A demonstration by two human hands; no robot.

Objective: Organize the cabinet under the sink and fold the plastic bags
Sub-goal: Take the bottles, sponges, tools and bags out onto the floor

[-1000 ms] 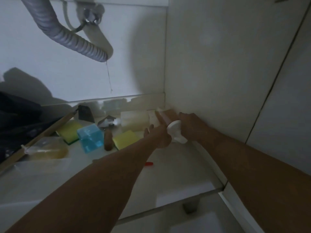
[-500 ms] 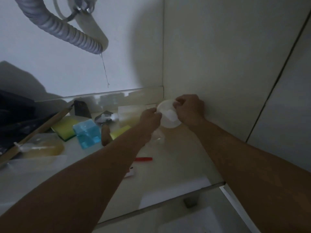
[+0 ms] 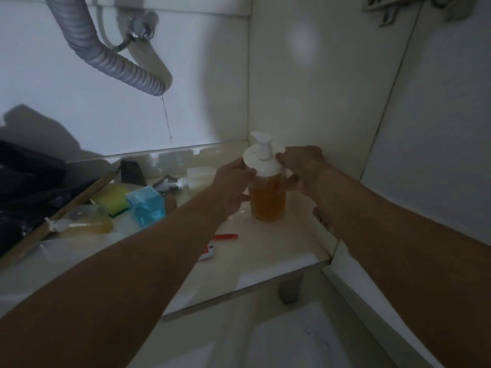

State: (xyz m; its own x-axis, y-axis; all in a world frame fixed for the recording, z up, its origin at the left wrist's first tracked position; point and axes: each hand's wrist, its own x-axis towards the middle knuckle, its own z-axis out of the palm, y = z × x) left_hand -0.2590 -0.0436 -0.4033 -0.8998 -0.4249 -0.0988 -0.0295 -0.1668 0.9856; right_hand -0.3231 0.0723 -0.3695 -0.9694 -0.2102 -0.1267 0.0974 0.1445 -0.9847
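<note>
We hold the soap bottle (image 3: 267, 197) upright at the shelf's (image 3: 279, 251) two o'clock corner, left hand (image 3: 233, 187) curled round its body, right hand (image 3: 303, 166) pinching its lid, while sponges (image 3: 113, 196) and clutter at nine o'clock await sorting, bags unfolded.

Pump bottle (image 3: 268, 192), earlier lying tipped between hands in centre of frame, was stood upright near cabinet's right wall; left hand (image 3: 233, 185) and right hand (image 3: 303, 168) rose to grip its white lid
</note>
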